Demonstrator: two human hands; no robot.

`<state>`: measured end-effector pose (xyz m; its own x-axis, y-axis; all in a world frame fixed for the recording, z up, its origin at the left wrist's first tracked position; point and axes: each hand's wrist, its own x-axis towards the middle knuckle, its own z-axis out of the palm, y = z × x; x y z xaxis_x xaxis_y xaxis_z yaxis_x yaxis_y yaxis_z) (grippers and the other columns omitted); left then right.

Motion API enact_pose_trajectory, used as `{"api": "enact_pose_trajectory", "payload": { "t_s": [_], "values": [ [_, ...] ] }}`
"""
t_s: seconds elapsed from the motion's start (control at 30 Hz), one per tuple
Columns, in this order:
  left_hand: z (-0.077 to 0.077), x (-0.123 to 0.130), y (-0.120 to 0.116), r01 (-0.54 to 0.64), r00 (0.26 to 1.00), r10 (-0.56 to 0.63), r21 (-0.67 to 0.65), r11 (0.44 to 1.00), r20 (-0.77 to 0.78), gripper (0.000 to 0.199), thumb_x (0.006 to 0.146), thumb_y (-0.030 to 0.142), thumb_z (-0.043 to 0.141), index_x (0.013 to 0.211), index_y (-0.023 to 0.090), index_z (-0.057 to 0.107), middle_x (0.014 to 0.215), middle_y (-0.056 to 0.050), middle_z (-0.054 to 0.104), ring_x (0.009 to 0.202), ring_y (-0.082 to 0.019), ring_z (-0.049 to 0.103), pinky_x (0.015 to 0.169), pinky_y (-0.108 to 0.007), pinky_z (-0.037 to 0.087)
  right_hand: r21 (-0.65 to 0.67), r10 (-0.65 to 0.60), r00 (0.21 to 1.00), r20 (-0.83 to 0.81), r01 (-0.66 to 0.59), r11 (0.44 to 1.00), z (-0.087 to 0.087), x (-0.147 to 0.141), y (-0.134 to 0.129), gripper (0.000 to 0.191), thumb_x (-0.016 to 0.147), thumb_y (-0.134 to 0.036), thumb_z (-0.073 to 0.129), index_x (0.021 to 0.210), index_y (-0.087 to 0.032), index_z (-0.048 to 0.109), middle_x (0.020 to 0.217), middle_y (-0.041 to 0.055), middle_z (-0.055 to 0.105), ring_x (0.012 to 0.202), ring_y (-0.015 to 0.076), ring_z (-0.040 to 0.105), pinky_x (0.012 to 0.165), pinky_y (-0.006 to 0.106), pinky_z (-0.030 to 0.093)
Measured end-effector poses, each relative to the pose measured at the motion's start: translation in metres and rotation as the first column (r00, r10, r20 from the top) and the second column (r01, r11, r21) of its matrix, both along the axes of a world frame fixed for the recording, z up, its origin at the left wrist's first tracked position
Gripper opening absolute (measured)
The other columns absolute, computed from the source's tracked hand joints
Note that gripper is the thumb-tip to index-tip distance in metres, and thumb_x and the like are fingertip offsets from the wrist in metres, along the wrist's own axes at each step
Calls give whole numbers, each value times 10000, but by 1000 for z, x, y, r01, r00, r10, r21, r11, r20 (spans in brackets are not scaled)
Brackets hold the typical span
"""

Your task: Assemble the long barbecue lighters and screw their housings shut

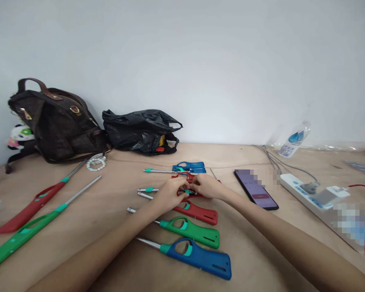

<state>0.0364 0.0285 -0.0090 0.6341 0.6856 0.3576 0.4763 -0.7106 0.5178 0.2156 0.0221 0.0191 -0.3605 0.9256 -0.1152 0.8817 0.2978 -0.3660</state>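
A red utility lighter (190, 177) lies on the table under both my hands, its casing apparently opened. My left hand (171, 192) has its fingers bent and pinched at the lighter's middle, where small teal and metal parts show. From the other side my right hand (207, 186) pinches at the same spot, fingertips close to the left ones. The exact part between them is hidden. Behind them lies a blue lighter (189, 167) with its casing apart. Nearer to me a closed red lighter (197, 211), a green lighter (194, 232) and a blue lighter (200, 258) lie in a row.
Left, a long red lighter (33, 209) and a long green lighter (27, 233) lie near a bead bracelet (96, 163). A dark backpack (61, 125) and black plastic bag (136, 132) stand behind. Right are a phone (255, 190), power strip (301, 192) and bottle (295, 140).
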Motion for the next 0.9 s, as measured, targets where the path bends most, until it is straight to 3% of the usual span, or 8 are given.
{"api": "enact_pose_trajectory", "payload": {
  "t_s": [0.2,0.4,0.8,0.9],
  "values": [
    [1,1,-1,-51,998,51,-8,999,-29,255,681,20,648,843,180,533,764,10,612,728,-186,590,645,-263,424,-104,38,994,105,-27,994,13,-9,9,178,834,-224,509,803,-125,654,751,90,682,625,174,581,471,228,306],
    [3,2,-1,-51,999,51,4,999,-17,264,677,23,623,800,199,471,720,33,568,687,-170,568,613,-246,392,-143,77,989,127,-59,988,13,-11,16,155,783,-195,520,797,-140,665,751,79,690,604,178,588,460,229,316],
    [2,2,1,-37,999,37,16,999,-15,250,668,34,611,764,202,453,705,34,546,667,-165,544,596,-244,377,-76,41,981,187,-28,997,5,-17,19,256,784,-224,506,927,-132,698,878,116,722,694,213,646,484,234,366],
    [1,1,2,-42,999,42,11,999,-28,259,661,43,640,778,198,468,717,25,557,668,-171,547,598,-249,379,-68,58,975,215,-44,997,8,-21,23,212,758,-222,551,877,-146,710,883,121,726,720,225,660,508,238,383]
  ]
}}
